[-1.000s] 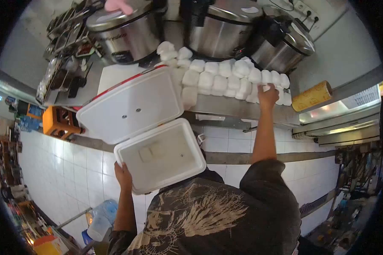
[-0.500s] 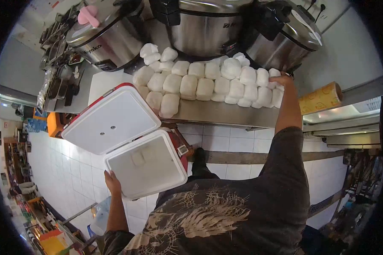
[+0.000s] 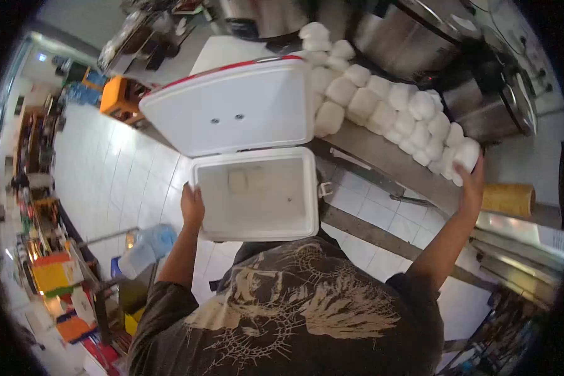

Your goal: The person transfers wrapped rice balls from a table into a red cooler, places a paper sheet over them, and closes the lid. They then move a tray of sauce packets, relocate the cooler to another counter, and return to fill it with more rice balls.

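Observation:
A cooler box (image 3: 257, 194) stands open in front of me, its red-edged white lid (image 3: 238, 106) tilted back. One pale packet (image 3: 237, 181) lies inside by the far wall. At the box's left rim is my left hand (image 3: 193, 203), its fingers closed on the edge. Rows of white wrapped bundles (image 3: 363, 103) are piled on the metal counter (image 3: 382, 153). My right hand (image 3: 472, 178) is at the right end of the pile, its fingers wrapped round a white bundle (image 3: 466, 154).
Steel rice cookers (image 3: 407, 41) stand behind the bundles. A yellow roll (image 3: 509, 198) lies right of my right hand. An orange stool (image 3: 120, 97) is beyond the lid, and clear plastic containers (image 3: 150, 247) are at the lower left.
The view has turned, so the box now appears more upright and central. My right hand now has a bundle in its grasp at the right end of the pile.

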Demonstrator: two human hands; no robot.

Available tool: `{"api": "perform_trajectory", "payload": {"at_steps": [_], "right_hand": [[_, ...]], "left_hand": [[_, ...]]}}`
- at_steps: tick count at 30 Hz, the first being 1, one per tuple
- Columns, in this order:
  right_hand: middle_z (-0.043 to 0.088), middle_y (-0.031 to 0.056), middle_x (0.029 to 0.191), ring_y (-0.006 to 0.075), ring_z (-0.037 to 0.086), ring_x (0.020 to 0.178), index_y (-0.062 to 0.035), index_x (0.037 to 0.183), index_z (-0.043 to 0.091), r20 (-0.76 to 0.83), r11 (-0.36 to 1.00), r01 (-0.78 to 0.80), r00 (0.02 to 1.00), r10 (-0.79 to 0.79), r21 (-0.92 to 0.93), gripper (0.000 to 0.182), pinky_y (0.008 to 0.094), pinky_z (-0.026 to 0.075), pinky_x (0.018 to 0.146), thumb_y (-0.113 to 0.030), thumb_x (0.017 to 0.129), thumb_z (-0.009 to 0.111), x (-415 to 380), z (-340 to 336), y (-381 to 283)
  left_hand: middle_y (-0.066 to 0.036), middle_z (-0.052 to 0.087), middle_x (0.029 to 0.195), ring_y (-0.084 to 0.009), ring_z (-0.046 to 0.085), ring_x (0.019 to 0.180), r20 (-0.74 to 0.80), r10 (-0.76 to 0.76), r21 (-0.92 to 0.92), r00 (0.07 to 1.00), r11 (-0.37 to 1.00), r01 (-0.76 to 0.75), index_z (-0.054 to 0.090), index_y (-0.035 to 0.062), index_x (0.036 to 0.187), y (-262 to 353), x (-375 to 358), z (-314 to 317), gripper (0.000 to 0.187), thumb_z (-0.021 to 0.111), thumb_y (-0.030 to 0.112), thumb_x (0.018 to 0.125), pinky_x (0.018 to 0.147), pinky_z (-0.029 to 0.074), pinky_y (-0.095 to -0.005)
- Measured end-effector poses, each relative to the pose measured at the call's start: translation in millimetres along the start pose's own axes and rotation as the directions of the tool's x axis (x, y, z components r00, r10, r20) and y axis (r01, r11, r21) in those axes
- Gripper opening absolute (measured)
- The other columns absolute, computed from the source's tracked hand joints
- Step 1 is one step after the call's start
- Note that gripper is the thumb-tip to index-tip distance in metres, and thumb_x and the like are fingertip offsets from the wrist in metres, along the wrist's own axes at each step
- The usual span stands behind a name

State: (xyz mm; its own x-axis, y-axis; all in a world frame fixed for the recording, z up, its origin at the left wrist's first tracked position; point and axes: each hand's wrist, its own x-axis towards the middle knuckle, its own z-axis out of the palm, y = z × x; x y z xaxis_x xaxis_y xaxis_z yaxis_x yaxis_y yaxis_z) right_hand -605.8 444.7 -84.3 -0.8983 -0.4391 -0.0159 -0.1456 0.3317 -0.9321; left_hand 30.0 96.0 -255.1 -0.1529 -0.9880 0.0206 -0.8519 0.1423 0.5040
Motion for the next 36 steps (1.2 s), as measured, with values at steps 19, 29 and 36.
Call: {"api": "perform_trajectory", "payload": {"at_steps": [19,29,36], "right_hand": [[-0.005,0.0236,0.166,0.0525,-0.001,0.15,-0.0202,0.162,0.0,0.393,0.306,0.249,0.642,0.658,-0.919,0.118,0.0692,0.024,0.113,-0.052,0.078,0.077,-250.4,496.6,77.8],[0.009,0.016,0.168,0.0386,0.008,0.154,-0.0196,0.161,0.016,0.664,0.078,0.668,0.707,0.244,-0.74,0.067,0.0716,0.011,0.116,-0.023,0.102,0.046,-244.0,494.1,185.3],[0.018,0.0145,0.167,0.036,0.013,0.154,-0.0164,0.155,0.037,0.885,0.369,0.808,0.453,0.108,-0.458,0.054,0.0756,0.007,0.114,-0.029,0.102,0.045,-231.9,497.3,165.9]], "left_hand": [[-0.028,0.061,0.109,-0.047,0.059,0.1,0.034,0.099,-0.293,0.994,0.952,-0.085,0.054,-0.0048,0.122,-4.2,3.0,-10.1,0.033,0.058,0.017,0.097,0.085,0.047,-0.0548],[-0.03,0.06,0.113,-0.0473,0.058,0.104,0.1,0.072,-0.233,0.992,0.971,-0.047,0.052,-0.0068,0.125,4.8,2.6,-12.6,0.035,0.056,0.016,0.098,0.089,0.046,-0.053],[-0.03,0.058,0.116,-0.0465,0.057,0.108,0.107,0.078,-0.162,0.991,0.985,-0.06,0.051,-0.0091,0.126,24.5,-1.3,-16.1,0.036,0.052,0.017,0.101,0.095,0.044,-0.0508]]}}
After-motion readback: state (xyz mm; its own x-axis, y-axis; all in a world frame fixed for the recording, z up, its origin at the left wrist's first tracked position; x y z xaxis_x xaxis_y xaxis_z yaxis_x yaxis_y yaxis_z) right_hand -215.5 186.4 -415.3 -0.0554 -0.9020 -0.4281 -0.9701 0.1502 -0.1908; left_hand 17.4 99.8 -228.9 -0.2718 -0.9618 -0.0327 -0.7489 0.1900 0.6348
